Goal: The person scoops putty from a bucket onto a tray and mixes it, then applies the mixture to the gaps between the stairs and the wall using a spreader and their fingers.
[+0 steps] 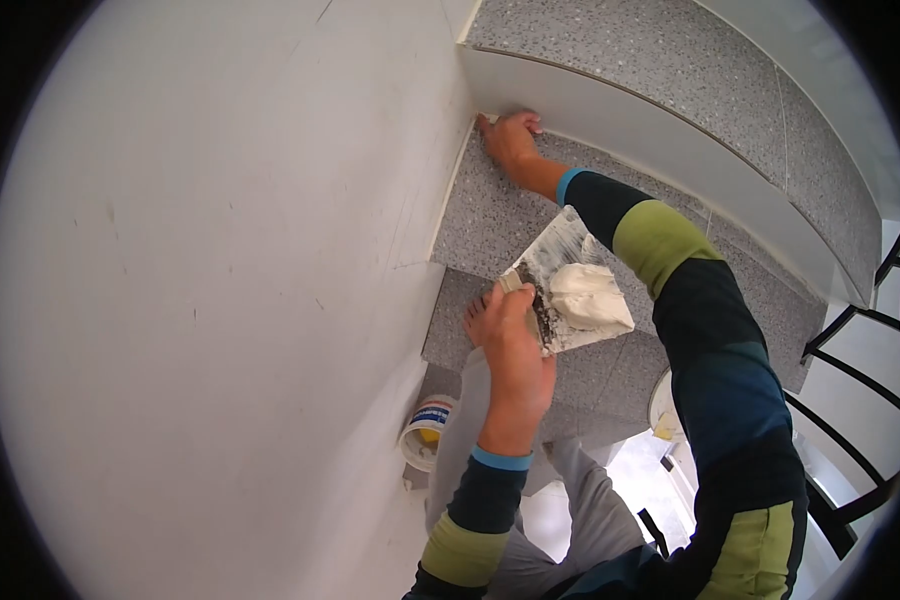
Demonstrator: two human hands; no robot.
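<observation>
My left hand (511,345) is closed around the handle of a wide putty knife (558,245), its blade held flat and facing up. A thick lump of off-white filler paste (588,297) sits on the blade, and thinner smears cover the rest of it. Farther up, my right hand (511,140) reaches into the corner where the wall, the speckled stair tread (480,205) and the white riser (610,110) meet. Its fingers are apart, with one fingertip touching the corner. I see no tool in that hand, though its underside is hidden.
A scuffed white wall (220,280) runs along the left. A small white bucket (423,445) lies tipped on a lower step, and a round white container (662,408) is partly behind my right arm. Black railing bars (860,365) stand at the right. The stairs curve.
</observation>
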